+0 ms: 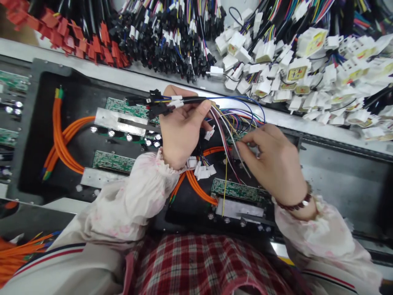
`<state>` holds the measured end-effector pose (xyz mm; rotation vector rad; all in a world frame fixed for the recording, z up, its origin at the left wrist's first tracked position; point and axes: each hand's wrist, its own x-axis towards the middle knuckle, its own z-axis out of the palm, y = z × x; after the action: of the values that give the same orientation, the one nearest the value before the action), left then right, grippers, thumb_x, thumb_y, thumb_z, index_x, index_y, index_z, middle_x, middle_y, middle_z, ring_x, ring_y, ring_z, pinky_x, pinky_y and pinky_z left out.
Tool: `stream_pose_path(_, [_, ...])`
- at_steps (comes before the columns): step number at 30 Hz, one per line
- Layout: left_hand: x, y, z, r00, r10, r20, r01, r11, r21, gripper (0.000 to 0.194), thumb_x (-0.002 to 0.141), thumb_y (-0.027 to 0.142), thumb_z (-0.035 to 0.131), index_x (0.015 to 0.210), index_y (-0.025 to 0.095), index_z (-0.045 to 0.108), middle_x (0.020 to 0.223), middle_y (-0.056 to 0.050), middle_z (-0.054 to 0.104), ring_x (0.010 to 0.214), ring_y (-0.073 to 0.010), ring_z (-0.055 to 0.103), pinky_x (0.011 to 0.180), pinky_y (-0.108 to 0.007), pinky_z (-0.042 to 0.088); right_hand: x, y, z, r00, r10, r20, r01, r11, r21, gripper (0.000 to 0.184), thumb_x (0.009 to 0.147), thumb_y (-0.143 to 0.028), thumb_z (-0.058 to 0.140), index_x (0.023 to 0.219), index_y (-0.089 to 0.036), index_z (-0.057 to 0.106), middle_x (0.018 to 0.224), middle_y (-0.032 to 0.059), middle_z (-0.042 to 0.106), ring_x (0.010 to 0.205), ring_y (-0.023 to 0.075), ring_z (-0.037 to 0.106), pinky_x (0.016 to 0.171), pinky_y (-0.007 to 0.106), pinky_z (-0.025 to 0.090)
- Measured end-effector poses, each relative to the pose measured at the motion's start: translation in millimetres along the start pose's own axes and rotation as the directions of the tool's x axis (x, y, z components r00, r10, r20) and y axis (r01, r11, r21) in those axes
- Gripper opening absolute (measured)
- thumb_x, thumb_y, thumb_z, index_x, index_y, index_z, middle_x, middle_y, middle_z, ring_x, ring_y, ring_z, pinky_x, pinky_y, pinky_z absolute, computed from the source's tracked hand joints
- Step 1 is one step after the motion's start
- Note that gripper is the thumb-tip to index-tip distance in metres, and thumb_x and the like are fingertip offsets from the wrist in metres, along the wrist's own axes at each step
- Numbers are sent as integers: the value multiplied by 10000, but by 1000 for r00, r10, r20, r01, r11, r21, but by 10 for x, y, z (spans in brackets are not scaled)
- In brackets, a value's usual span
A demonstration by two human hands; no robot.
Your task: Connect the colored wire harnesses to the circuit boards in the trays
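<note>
My left hand is closed around a bundle of thin coloured wires whose black connectors stick out to the left of my fingers. Small white connectors dangle below that hand. My right hand pinches a few of the same wires between thumb and fingertips, just right of the left hand. Both hands hover over a black tray holding green circuit boards and thick orange cables.
Piles of harnesses lie along the far side: red connectors at left, black ones in the middle, white plugs at right. More orange cables lie at the near left. A further tray sits at the left edge.
</note>
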<state>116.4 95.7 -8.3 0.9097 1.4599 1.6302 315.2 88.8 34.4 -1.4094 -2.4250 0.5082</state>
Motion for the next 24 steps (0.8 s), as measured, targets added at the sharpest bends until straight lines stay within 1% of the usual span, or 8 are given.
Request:
stream_pose_path(3, [-13, 72, 22, 997, -71, -20, 70, 997, -36, 283, 820, 212, 792, 800, 244, 511, 663, 55, 674, 520, -107, 648, 389, -189, 506, -120, 91, -127, 998, 60, -21, -62, 994, -92, 129, 928, -276, 591, 901, -191, 683, 874, 59, 626, 761, 184, 612, 656, 321, 459])
stream_pose_path(5, [-16, 100, 33, 995, -99, -26, 98, 994, -40, 309, 804, 225, 807, 810, 256, 499, 661, 57, 672, 547, -124, 670, 399, -207, 527, -181, 118, -174, 993, 80, -86, -89, 989, -114, 132, 946, -262, 572, 954, -196, 685, 888, 63, 665, 801, 203, 645, 679, 335, 480])
stream_pose_path(7, [-20, 115, 41, 994, -102, -37, 100, 994, -51, 342, 789, 240, 822, 826, 271, 483, 661, 58, 674, 584, -147, 699, 398, -220, 535, -189, 104, -150, 976, 88, -199, -105, 991, -80, 125, 963, -255, 570, 1000, -220, 685, 928, 54, 713, 847, 208, 681, 728, 346, 511])
stream_pose_path(9, [-25, 126, 47, 993, -107, -47, 104, 993, -60, 356, 791, 241, 821, 841, 279, 470, 670, 57, 678, 617, -161, 719, 398, -224, 538, -146, 79, -64, 961, 98, -260, -100, 995, 4, 110, 969, -253, 579, 1017, -248, 678, 954, 37, 735, 856, 198, 704, 759, 345, 537])
stream_pose_path(14, [-36, 158, 53, 990, -133, -44, 132, 991, -22, 293, 838, 190, 765, 853, 270, 483, 695, 51, 679, 650, -160, 726, 423, -223, 556, -36, 124, 153, 973, 137, -188, -119, 987, 106, 82, 970, -283, 582, 983, -270, 662, 936, 15, 733, 822, 196, 718, 749, 361, 579])
stream_pose_path(17, [-39, 148, 45, 992, -121, -27, 122, 992, 17, 259, 861, 206, 748, 840, 256, 495, 690, 50, 681, 620, -153, 717, 419, -224, 547, -44, 165, 179, 971, 128, -202, -113, 990, 83, 86, 972, -289, 579, 987, -266, 660, 938, 16, 733, 811, 194, 717, 742, 361, 577])
stream_pose_path(20, [-53, 113, 27, 995, -87, -51, 85, 996, -32, 295, 833, 211, 782, 850, 265, 493, 713, 47, 689, 639, -158, 726, 429, -233, 555, -54, 167, 177, 968, 102, -231, -94, 995, 44, 82, 959, -275, 592, 949, -239, 664, 877, 19, 732, 767, 183, 711, 690, 328, 555])
stream_pose_path(24, [-68, 81, 3, 997, -70, -26, 69, 997, -44, 300, 827, 257, 803, 860, 276, 505, 722, 48, 686, 649, -151, 731, 473, -246, 589, -31, 159, 198, 959, 80, -271, -78, 997, 18, 80, 945, -267, 606, 933, -217, 668, 854, 15, 730, 730, 157, 698, 669, 287, 533])
